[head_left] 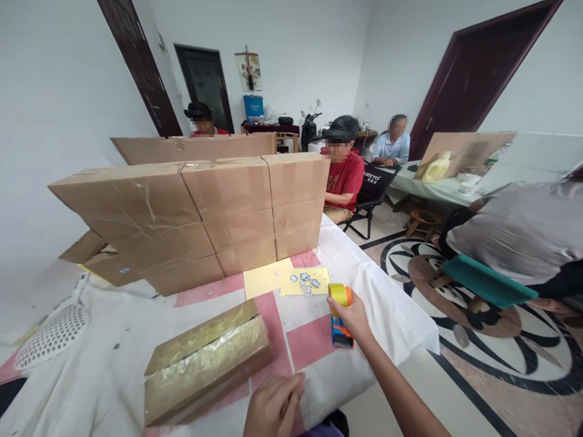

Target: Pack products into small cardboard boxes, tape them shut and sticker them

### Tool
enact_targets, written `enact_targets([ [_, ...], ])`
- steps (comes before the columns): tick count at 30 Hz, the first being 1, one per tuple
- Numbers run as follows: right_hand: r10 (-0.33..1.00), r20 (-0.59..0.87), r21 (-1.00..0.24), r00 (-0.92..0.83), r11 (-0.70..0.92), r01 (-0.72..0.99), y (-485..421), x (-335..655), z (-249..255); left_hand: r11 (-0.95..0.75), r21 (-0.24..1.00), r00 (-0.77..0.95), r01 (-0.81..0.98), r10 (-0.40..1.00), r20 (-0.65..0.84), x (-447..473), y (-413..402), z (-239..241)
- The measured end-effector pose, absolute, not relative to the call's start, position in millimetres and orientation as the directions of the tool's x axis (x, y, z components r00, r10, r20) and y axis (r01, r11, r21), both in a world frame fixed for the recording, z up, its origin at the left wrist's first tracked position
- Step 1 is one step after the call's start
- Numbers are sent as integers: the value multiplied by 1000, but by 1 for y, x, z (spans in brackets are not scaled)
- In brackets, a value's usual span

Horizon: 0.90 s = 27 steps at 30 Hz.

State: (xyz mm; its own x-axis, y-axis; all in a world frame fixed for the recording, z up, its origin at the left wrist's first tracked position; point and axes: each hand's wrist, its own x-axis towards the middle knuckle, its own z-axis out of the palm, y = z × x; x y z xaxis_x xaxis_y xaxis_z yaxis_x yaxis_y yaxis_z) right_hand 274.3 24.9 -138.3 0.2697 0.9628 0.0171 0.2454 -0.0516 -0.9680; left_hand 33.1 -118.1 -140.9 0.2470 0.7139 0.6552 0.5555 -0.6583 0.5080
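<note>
My right hand (pixel 353 317) grips a tape dispenser (pixel 340 315) with a yellow roll on top and an orange and blue body, held upright on the tablecloth near the table's right edge. My left hand (pixel 273 405) rests at the near edge, fingers curled and loosely closed, nothing visible in it, just right of a taped cardboard box (pixel 206 368) lying flat in front of me. Beyond the dispenser lie yellow paper sheets (pixel 268 277) with several small grey pieces (pixel 306 281) on them.
A wall of stacked cardboard boxes (pixel 200 218) crosses the table (pixel 392 303). Behind it sit a person in a red shirt (pixel 344 173) and others. A person in grey (pixel 523 233) bends at right. A white perforated object (pixel 54 331) lies at left.
</note>
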Motion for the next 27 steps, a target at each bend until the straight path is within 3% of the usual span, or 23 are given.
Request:
enact_targets([
  [4,926,71,-856,371,-134,499,24,281,-143,-633,511,234,581,732,641,32,-119,-150],
  [7,902,114,-836,416,-140,531,20,293,-136,-602,541,205,587,757,621,29,-119,-150],
  [14,954,117,-970,277,50,238,15,297,-111,-398,757,3,518,886,464,32,-102,-115],
  [19,981,131,-990,143,121,74,6,269,-94,-339,895,-56,290,927,370,46,-71,-87],
  [23,956,236,-943,176,182,279,7,268,-89,-315,944,-66,99,944,322,49,-64,-78],
  [27,938,236,-850,255,72,522,27,283,-105,-198,980,-80,-13,977,196,46,-70,-76],
])
